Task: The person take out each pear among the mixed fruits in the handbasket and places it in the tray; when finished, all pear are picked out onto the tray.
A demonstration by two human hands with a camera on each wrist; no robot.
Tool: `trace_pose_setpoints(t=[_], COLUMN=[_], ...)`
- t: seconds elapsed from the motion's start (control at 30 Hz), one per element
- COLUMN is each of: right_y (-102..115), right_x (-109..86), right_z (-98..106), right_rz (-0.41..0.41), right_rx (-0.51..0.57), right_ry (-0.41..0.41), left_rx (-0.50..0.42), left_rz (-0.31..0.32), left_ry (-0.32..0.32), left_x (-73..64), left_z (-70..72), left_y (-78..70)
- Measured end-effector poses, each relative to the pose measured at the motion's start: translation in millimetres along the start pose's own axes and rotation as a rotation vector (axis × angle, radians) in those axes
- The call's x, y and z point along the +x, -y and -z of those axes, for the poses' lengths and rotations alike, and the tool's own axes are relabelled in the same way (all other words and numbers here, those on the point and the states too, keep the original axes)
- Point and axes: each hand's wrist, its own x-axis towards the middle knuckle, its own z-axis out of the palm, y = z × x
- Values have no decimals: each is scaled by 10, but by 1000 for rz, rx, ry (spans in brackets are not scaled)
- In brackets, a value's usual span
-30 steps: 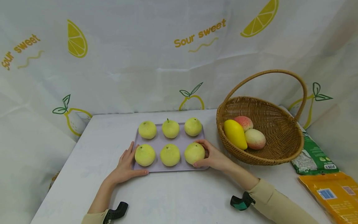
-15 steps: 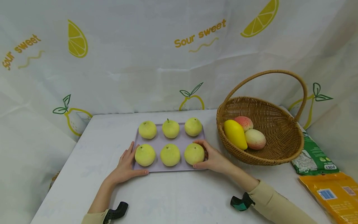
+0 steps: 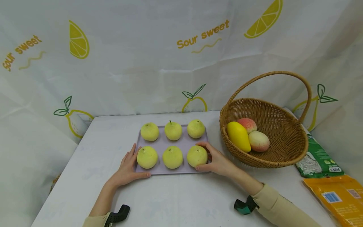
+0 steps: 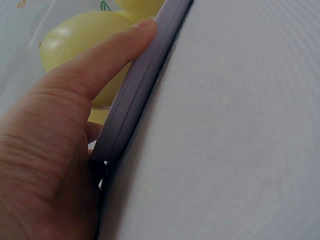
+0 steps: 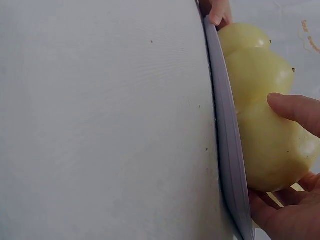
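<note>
Several round yellow-green pears sit in two rows on a shallow lilac tray (image 3: 181, 143). At the front right corner, my right hand (image 3: 216, 160) curls round one pear (image 3: 197, 156), its thumb on the near side and its fingers behind; the right wrist view shows the thumb (image 5: 295, 110) on the pear's skin. My left hand (image 3: 127, 168) rests at the tray's front left corner, fingers lying fairly straight along the side. Its thumb (image 4: 115, 55) presses along the front rim, beside the front left pear (image 3: 147, 157).
Right of the tray stands a tilted wicker basket (image 3: 279, 132) with a tall handle. In it lie a yellow mango (image 3: 239, 136) and two peaches (image 3: 258, 141). Green (image 3: 317, 157) and orange (image 3: 337, 195) packets lie at the right edge. A printed white cloth (image 3: 136, 63) hangs behind.
The pear in my right hand has turned slightly, bringing the small mark on its top more into view. Both hands and the tray otherwise stay in place.
</note>
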Motion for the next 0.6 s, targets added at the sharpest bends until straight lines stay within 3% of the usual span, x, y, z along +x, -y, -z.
trace_pose_setpoints(t=[0.6], right_y=[24], right_x=[6], right_z=[11], right_rz=[-11], right_rx=[-17], right_ry=[-1], left_rx=[-1], left_rz=[0], left_ry=[1], left_x=[5], left_z=[10], left_y=[4])
